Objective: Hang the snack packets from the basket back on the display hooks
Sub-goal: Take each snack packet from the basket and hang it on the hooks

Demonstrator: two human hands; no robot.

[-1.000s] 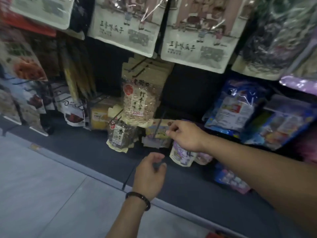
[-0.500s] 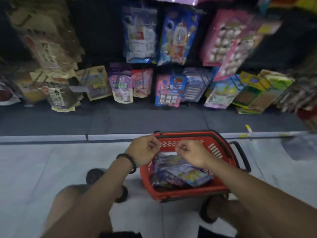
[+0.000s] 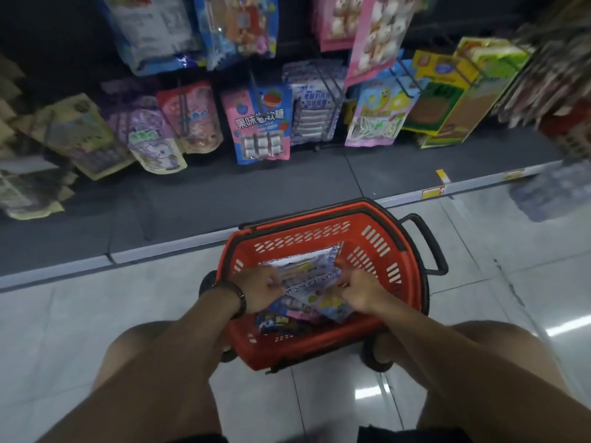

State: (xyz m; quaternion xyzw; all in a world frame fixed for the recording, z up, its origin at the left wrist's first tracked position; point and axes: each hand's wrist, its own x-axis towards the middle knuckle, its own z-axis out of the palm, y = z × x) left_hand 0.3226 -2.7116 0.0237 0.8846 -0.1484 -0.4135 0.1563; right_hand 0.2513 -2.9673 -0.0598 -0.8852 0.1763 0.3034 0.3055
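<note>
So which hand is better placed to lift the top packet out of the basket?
Probably right: the right hand pinches the top packet at its upper corner; the left hand only grips its side edge.

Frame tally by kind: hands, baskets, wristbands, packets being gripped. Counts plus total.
Hands: 2 (left hand, right hand)
Red basket: 1
Wristband: 1
Gripped packet: 1, pinched by both hands
Total: 5

Red slotted basket (image 3: pixel 367 238) with black handle (image 3: pixel 427 244); pale glossy floor tiles (image 3: pixel 96 314); dark grey shelf base (image 3: pixel 192 199); pink-and-blue candy packet (image 3: pixel 263 123); purple cartoon packet (image 3: pixel 150 135); yellow-green boxes (image 3: pixel 447 94); black wristband (image 3: pixel 238 297).
</note>
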